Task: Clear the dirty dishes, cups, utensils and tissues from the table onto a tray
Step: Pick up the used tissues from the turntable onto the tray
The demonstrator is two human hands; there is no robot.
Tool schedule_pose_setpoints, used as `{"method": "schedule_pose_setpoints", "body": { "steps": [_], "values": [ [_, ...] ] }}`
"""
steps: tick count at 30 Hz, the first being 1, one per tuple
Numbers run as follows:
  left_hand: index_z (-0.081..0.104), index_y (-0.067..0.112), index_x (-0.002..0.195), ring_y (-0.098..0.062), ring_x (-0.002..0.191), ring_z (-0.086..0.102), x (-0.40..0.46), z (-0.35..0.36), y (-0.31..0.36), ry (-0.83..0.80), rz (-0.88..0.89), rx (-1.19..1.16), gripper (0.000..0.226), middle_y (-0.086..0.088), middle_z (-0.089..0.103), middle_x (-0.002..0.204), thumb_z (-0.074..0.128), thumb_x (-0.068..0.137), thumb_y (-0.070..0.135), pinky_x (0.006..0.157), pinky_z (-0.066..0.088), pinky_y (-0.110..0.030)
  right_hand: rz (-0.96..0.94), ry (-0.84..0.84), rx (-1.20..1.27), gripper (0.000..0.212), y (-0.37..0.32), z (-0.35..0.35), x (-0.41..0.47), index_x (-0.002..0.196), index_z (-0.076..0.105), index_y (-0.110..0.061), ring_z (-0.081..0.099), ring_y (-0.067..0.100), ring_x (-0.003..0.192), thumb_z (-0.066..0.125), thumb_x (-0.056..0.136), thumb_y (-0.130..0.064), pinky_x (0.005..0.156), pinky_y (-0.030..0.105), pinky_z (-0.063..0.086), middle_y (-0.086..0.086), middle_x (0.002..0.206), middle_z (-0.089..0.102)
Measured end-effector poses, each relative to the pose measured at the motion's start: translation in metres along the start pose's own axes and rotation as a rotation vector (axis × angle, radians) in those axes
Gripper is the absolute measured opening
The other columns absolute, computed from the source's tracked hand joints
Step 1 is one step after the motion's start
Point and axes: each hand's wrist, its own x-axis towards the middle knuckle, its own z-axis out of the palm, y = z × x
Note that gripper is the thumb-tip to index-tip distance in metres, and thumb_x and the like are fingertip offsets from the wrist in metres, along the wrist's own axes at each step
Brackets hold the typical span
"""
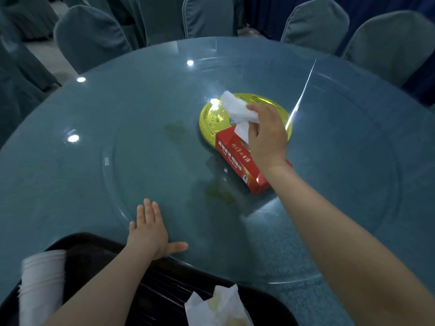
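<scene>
My right hand pinches a clean white tissue that sticks up out of a red tissue box lying on the glass turntable. My left hand rests flat, fingers spread, on the turntable's near edge. A black tray sits at the table's near edge, partly under my left forearm. It holds a stack of white cups lying on its side at the left and crumpled, stained tissues at the right.
A gold round centre disc shows under the glass behind the box. Greenish smears mark the glass near the box. Teal-covered chairs ring the far side of the round table.
</scene>
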Motion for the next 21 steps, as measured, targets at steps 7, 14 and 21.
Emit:
{"method": "schedule_pose_setpoints", "body": {
  "steps": [7,14,21],
  "values": [
    [-0.032,-0.001,0.140,-0.033,0.143,-0.023,-0.001,-0.001,0.000,-0.013,0.002,0.003,0.143,-0.018,-0.037,0.149,0.047,0.061,0.089,0.118,0.006,-0.047,-0.098,-0.263,0.152,0.030,-0.021,0.009,-0.080,0.091,0.072,-0.002,0.060,0.024,0.090,0.055,0.071,0.013,0.074,0.028,0.047,0.015,0.094,0.066],
    [-0.034,0.000,0.139,-0.033,0.143,-0.024,0.000,0.000,0.000,-0.013,0.007,-0.002,0.142,-0.018,-0.038,0.149,0.047,0.062,0.089,0.118,0.006,-0.047,0.190,-0.899,-0.123,0.045,0.029,0.046,-0.129,0.145,0.036,-0.027,-0.003,0.020,0.148,0.038,0.100,-0.030,0.118,0.041,0.014,0.002,0.161,0.004],
    [-0.034,0.000,0.138,-0.033,0.143,-0.024,0.003,0.001,-0.003,-0.007,0.011,0.002,0.143,-0.018,-0.038,0.149,0.047,0.062,0.089,0.118,0.005,-0.047,0.084,-1.072,-0.303,0.063,0.031,0.072,-0.120,0.152,0.007,-0.030,-0.014,0.025,0.146,0.019,0.096,-0.057,0.117,0.043,-0.008,0.003,0.161,-0.007]
  ]
}}
